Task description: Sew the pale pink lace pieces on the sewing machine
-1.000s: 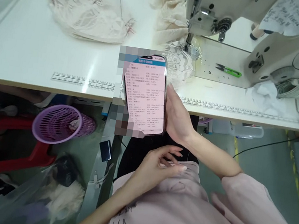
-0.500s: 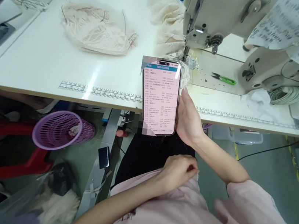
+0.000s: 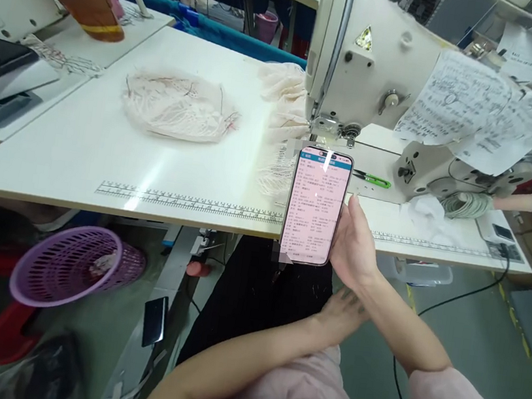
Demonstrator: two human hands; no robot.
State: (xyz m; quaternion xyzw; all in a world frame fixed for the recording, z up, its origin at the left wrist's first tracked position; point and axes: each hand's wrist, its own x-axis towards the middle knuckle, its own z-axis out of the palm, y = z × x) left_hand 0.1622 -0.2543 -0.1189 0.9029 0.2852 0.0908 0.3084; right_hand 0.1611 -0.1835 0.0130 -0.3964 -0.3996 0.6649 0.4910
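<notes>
The right hand point(image 3: 354, 246) is gripping the phone point(image 3: 314, 211), ideally keeping it steady; below this grip, the left hand point(image 3: 339, 315) is resting, its closure hidden from me.

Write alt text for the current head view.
A right hand holds a phone showing lines of text in front of a sewing machine on a white table. Pale fabric lies left of the sewing machine; the left hand is near the lap.

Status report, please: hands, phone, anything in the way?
Right hand holds lit phone. Left hand low, near right forearm. Phone blocks view of part of lace cloth.
</notes>
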